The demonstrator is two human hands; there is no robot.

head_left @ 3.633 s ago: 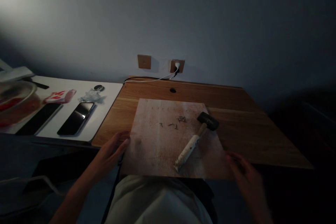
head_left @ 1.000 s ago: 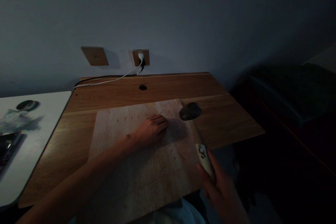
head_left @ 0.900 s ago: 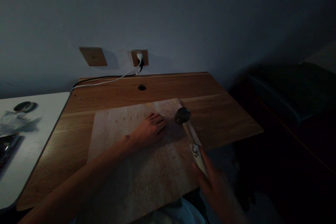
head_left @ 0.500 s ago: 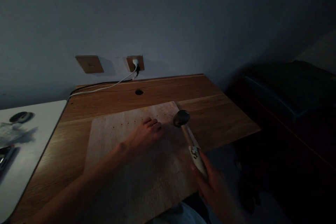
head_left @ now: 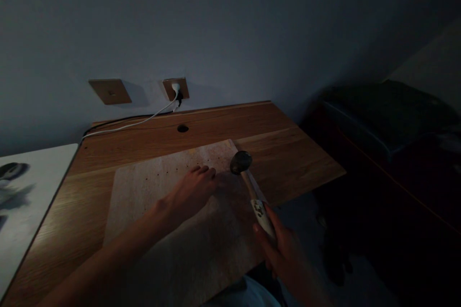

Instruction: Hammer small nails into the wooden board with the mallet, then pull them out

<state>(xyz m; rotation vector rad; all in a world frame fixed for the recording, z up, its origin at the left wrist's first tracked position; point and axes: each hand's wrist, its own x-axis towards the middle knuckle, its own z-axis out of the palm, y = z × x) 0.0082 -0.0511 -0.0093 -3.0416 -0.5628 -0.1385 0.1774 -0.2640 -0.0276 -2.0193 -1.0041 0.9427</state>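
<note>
My right hand (head_left: 283, 244) is wrapped round the pale, patterned grip of a mallet (head_left: 248, 183) with a wooden shaft and a dark round head. The mallet's head is over the right edge of a thin wooden board (head_left: 216, 259). Over the upper part of this board is my left hand (head_left: 196, 187), its fingers curled and closed. Whatever its fingertips may hold is hidden. A row of small dark dots (head_left: 157, 174), nails or holes that I cannot tell apart, runs across the board beside the left hand.
Under the board is a brown wooden desk (head_left: 288, 153) with a cable hole (head_left: 183, 128). Cables (head_left: 133, 123) run along its back to a wall socket (head_left: 175, 88). A white table (head_left: 39, 192) with several items adjoins on the left. Dark furniture (head_left: 389, 110) stands at the right.
The whole view has shifted slightly, so desk, board and hands appear further left. My left fingers stay curled over the board, and my right hand keeps its hold on the mallet.
</note>
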